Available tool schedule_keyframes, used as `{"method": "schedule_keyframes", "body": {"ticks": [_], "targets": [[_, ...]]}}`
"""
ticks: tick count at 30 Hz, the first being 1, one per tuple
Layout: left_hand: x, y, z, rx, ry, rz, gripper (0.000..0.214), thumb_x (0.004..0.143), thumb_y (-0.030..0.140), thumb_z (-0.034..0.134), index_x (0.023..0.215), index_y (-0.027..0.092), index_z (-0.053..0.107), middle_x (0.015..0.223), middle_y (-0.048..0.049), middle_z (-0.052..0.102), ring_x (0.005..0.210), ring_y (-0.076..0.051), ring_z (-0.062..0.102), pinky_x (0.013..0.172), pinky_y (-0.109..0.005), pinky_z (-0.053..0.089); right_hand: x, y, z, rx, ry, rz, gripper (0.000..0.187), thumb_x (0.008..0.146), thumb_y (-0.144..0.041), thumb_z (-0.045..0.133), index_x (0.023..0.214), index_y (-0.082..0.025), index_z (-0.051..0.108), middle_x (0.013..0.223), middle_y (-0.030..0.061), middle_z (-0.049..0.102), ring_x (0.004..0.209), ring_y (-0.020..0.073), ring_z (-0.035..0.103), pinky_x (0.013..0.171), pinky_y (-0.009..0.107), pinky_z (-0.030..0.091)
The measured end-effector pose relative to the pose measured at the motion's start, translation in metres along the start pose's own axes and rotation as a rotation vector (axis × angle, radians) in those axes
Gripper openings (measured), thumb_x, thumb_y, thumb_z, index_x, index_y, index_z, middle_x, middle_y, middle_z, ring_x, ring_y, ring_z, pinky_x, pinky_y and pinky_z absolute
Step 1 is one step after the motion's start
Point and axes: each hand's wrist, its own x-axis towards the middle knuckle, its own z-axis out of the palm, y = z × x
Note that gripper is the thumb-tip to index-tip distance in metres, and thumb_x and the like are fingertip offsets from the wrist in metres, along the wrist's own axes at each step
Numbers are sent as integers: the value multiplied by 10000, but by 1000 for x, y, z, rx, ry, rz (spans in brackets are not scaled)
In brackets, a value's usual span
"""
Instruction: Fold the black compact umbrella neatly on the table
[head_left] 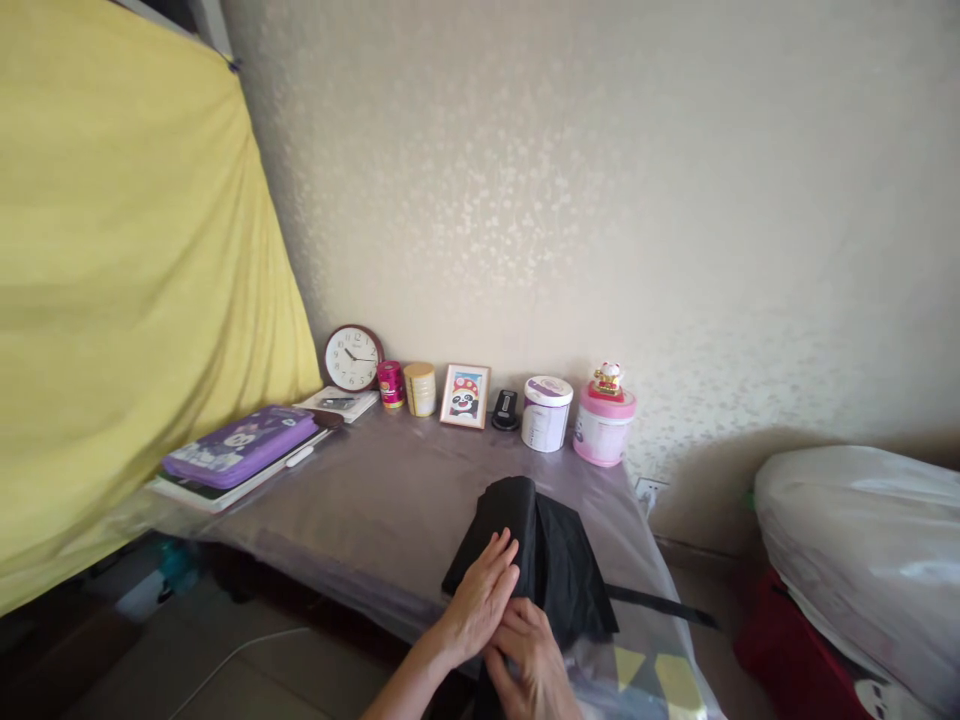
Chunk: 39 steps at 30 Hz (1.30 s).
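Observation:
A black folded umbrella lies on the plastic-covered table, near its front right corner. My left hand rests flat on the black fabric, fingers stretched out and pressed together. My right hand sits just below it at the near end of the umbrella, fingers curled around the fabric there. A black strap runs from the umbrella toward the right.
Along the wall stand a round clock, a pink tin, a cream jar, a framed panda picture, a white tub and a pink tub. A purple case lies on books at left. Yellow cloth hangs left; a covered bundle sits right.

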Motion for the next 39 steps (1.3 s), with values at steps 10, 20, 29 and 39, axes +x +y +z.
{"method": "schedule_keyframes", "body": {"ticks": [10,20,29,39], "targets": [[-35,-10,21,148,67,14,809,754,312,547,1446,188,148,1516,-39,66,1388,-266,76,1130,-454,172,-19,80,-70,81,615,628,461,759,-557,526,1024,-201,652,998,78,678,925,253,618,818,326,471],[-39,-4,22,120,77,-37,842,690,182,502,1448,201,137,1516,-23,59,1391,-249,82,1134,-458,156,-27,109,-64,127,599,744,562,717,-576,521,1096,-170,606,1056,100,665,958,264,615,828,335,470],[-37,-5,21,97,90,-12,846,658,161,517,1436,213,190,1514,-27,110,1387,-239,113,1136,-440,174,-27,103,-65,33,540,690,495,747,-551,494,1042,-184,647,983,93,690,896,258,632,773,320,486],[-37,-15,11,138,42,92,824,668,133,507,1430,171,196,1513,-63,143,1379,-208,164,1136,-380,190,-23,98,-63,111,610,698,655,694,-591,532,1142,-116,583,981,130,681,914,270,631,823,374,474]]}}
